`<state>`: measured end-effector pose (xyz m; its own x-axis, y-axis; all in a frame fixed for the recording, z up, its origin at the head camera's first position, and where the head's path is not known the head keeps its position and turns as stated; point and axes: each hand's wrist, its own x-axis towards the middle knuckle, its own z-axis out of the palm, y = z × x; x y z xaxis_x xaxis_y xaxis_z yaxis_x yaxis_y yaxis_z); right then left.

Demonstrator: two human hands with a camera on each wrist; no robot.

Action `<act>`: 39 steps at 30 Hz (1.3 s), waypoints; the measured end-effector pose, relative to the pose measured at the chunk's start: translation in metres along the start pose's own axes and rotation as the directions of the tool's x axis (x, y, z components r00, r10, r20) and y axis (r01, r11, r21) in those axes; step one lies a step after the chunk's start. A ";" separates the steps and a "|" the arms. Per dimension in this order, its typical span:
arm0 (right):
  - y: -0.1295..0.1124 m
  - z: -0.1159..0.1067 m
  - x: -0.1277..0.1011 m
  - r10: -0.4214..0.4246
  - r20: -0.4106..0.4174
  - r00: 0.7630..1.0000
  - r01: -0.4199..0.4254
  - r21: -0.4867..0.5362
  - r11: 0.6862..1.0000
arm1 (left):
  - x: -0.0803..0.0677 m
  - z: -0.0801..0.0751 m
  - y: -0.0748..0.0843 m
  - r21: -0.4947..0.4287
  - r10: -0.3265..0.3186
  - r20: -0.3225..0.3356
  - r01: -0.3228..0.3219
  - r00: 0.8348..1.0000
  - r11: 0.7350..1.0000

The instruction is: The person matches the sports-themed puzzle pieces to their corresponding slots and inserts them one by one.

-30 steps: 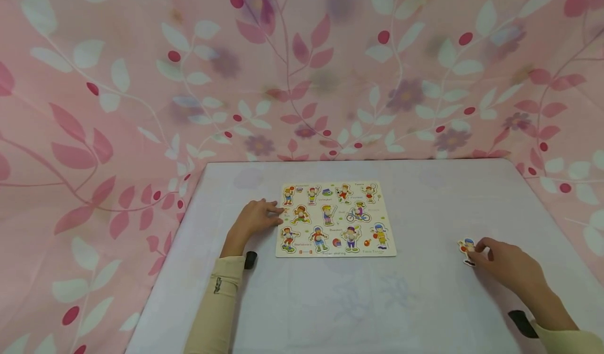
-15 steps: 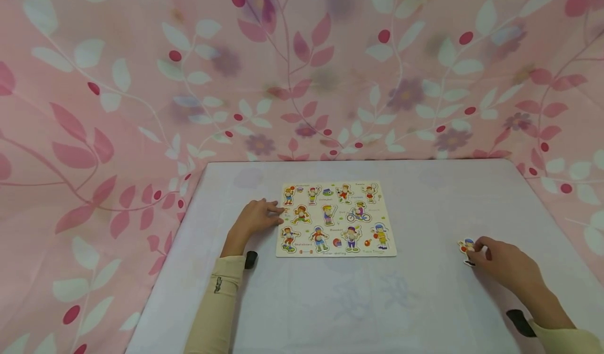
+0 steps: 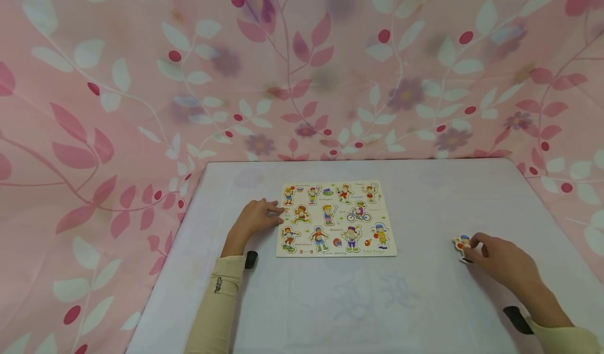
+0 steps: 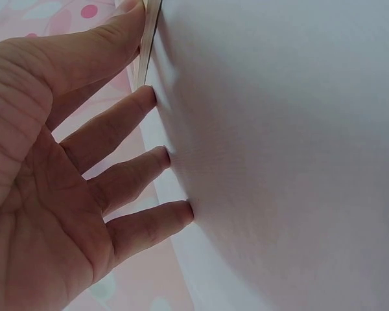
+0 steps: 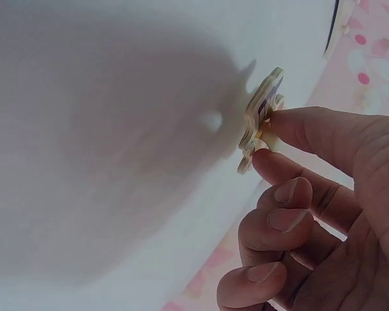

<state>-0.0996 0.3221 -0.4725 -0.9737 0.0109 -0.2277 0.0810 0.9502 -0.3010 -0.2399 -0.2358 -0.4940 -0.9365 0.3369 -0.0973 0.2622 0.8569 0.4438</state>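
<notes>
A wooden peg puzzle board point(image 3: 365, 230) lies flat on the table, bearing several sports-figure pieces with round knobs. At its left edge rests my left hand point(image 3: 253, 221), fingers extended and touching the board's side. The left wrist view shows thumb and forefinger by the board's edge point(image 4: 147, 48), the other fingertips on the cloth. Well right of the board, my right hand point(image 3: 505, 262) pinches a small puzzle piece point(image 3: 461, 246), a figure in a blue cap, between thumb and forefinger. In the right wrist view this piece point(image 5: 262, 113) is seen edge-on, above its shadow; its remaining fingers are curled.
A white cloth point(image 3: 330, 296) covers the table. Behind and beside it hangs a pink floral curtain point(image 3: 302, 81). Each wrist wears a dark band, with a black part point(image 3: 251, 260) visible beside the left cuff.
My right hand has shifted slightly left and away from me with the puzzle piece, which has tilted a little. My left hand and the board stay where they were.
</notes>
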 end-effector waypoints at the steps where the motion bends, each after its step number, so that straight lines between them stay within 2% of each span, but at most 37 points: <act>1: -0.003 0.001 0.000 -0.013 -0.009 1.000 0.013 0.000 1.000 | 0.000 0.000 0.000 0.001 0.001 -0.001 -0.001 1.000 1.000; 9: -0.032 0.003 0.007 -0.117 -0.061 0.991 0.118 0.006 0.993 | 0.002 0.002 -0.002 0.009 0.028 -0.007 -0.027 1.000 1.000; 21: -0.081 0.014 0.025 -0.162 -0.061 0.985 0.161 -0.012 0.987 | 0.001 0.000 -0.001 0.012 0.029 -0.006 -0.028 1.000 1.000; 32: -0.117 0.025 0.037 -0.248 -0.063 0.967 0.248 -0.016 0.969 | 0.001 0.002 -0.001 0.005 -0.013 0.002 0.013 1.000 1.000; 39: -0.134 0.034 0.044 -0.290 -0.048 0.956 0.290 -0.005 0.957 | -0.001 0.000 0.000 -0.006 -0.010 0.003 0.010 1.000 1.000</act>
<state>-0.1460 0.1842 -0.4735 -0.9645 -0.2498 -0.0858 -0.2056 0.9140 -0.3497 -0.2392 -0.2358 -0.4942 -0.9382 0.3299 -0.1046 0.2517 0.8578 0.4480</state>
